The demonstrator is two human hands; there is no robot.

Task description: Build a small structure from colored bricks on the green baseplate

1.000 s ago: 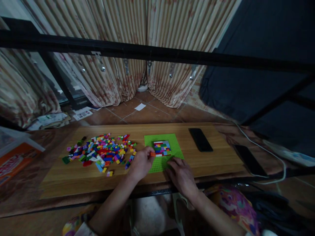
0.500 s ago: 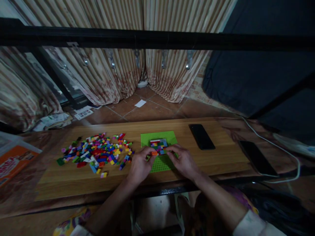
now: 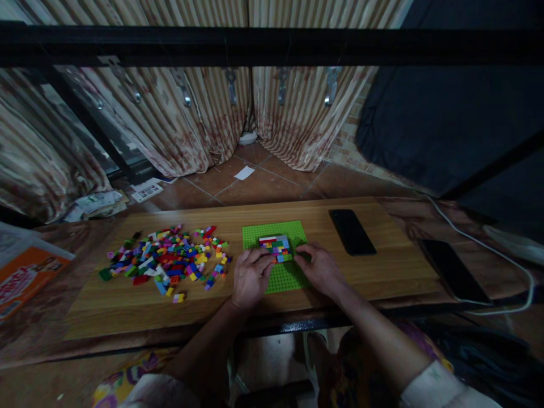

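Note:
A green studded baseplate [image 3: 285, 280] lies on the wooden board, bearing a low block of many-coloured toy bricks [image 3: 278, 246]. My left hand [image 3: 251, 276] is closed at the near left corner of this block. A bit of an orange brick [image 3: 274, 260] shows at its fingertips; the hand covers the remainder. Just right of the block, my right hand [image 3: 322, 268] hovers at the baseplate's right edge. Its thumb and forefinger are curved and slightly apart, with nothing visible between them.
Loose toy bricks [image 3: 170, 258] are heaped on the left of the wooden board [image 3: 140, 314]. One black phone [image 3: 352, 232] lies on the board at right; a second phone [image 3: 454, 272] lies beyond it near a white cable [image 3: 521, 263]. An orange packet [image 3: 32, 277] sits far left.
My left hand has brought the orange brick in against the block's near left corner, its fingers now covering most of it. My right fingertips have drawn back from the block to the right.

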